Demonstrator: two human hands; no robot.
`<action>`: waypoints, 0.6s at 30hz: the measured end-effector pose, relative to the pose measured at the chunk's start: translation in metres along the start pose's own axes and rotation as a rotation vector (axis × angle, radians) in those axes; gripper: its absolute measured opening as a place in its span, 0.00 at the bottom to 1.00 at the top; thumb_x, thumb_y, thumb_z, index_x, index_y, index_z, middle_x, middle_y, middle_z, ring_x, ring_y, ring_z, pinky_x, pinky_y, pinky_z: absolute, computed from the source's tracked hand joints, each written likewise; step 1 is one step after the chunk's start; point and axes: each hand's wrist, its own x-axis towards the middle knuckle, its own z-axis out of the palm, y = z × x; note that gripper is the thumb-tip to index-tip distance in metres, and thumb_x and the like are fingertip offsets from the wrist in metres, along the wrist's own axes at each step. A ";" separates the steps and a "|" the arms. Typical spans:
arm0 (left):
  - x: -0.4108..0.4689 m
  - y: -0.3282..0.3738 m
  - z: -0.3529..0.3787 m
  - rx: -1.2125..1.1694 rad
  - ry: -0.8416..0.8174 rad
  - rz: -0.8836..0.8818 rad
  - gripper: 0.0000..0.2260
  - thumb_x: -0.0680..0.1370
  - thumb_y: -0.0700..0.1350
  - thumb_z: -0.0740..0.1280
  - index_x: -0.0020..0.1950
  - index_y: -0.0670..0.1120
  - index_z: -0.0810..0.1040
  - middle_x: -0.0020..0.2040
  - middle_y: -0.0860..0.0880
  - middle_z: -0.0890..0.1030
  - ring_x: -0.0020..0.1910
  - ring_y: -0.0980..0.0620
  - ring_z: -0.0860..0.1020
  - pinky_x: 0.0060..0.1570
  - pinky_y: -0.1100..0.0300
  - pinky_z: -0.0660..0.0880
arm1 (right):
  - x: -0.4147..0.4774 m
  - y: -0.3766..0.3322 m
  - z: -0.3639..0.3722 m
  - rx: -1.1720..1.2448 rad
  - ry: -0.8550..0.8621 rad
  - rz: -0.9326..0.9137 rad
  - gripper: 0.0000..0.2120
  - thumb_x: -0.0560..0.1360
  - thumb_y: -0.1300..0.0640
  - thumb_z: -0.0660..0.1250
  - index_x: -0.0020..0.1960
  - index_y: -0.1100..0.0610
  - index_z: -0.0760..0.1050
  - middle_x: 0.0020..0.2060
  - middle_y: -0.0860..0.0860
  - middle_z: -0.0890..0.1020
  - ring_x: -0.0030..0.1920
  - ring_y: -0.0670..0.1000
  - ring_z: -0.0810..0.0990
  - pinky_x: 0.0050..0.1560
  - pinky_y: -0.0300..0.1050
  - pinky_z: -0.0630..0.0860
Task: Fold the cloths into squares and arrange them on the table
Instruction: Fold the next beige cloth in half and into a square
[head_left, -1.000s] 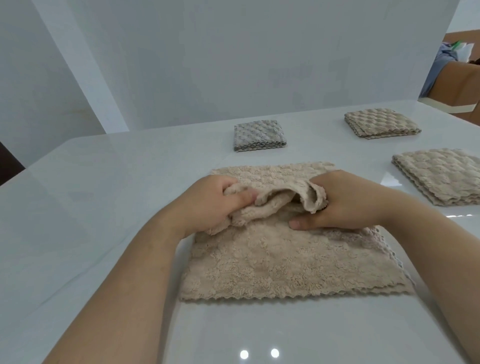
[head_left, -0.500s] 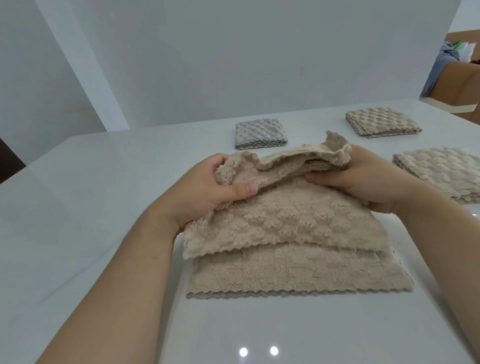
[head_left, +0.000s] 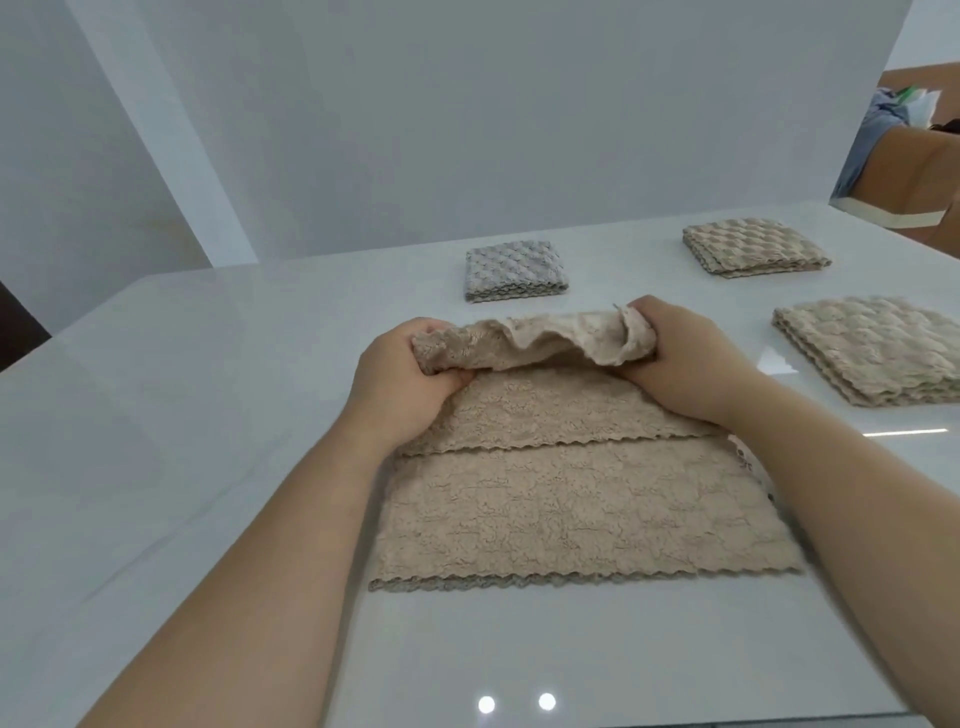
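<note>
Folded cloth (head_left: 878, 348) cropped at right edge, table (head_left: 156, 415) cut off at left

You have the most room on the left of the worktop (head_left: 182, 415), bare surface from the near edge to the far wall (head_left: 467, 130). The spread beige cloth (head_left: 576, 514) fills the near middle, your left hand (head_left: 400, 374) and right hand (head_left: 691, 364) gripping its raised far edge. A bare strip separates them from the grey folded cloth (head_left: 514, 271) beyond. On the right, the tan folded cloth (head_left: 753, 248) lies far and the beige folded cloth (head_left: 878, 351) nearer, with a gap between them.
</note>
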 end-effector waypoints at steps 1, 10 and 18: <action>0.000 -0.001 0.001 0.042 -0.014 0.008 0.17 0.69 0.44 0.81 0.55 0.53 0.83 0.50 0.57 0.84 0.52 0.54 0.82 0.57 0.57 0.77 | 0.001 0.001 0.001 -0.018 -0.008 -0.011 0.17 0.73 0.52 0.75 0.59 0.54 0.75 0.48 0.49 0.80 0.48 0.53 0.77 0.44 0.45 0.68; 0.001 0.000 0.002 0.156 -0.012 0.038 0.17 0.70 0.44 0.80 0.57 0.56 0.83 0.51 0.58 0.83 0.50 0.60 0.78 0.43 0.77 0.65 | 0.008 0.011 0.003 -0.055 0.019 -0.048 0.20 0.73 0.55 0.74 0.63 0.52 0.73 0.51 0.52 0.76 0.50 0.53 0.75 0.49 0.44 0.68; 0.002 0.000 -0.007 0.223 0.115 0.148 0.16 0.73 0.42 0.72 0.59 0.55 0.85 0.60 0.54 0.81 0.59 0.52 0.77 0.62 0.58 0.72 | 0.007 0.005 -0.009 0.096 0.025 0.065 0.17 0.77 0.49 0.65 0.65 0.44 0.73 0.58 0.49 0.74 0.56 0.53 0.75 0.58 0.51 0.72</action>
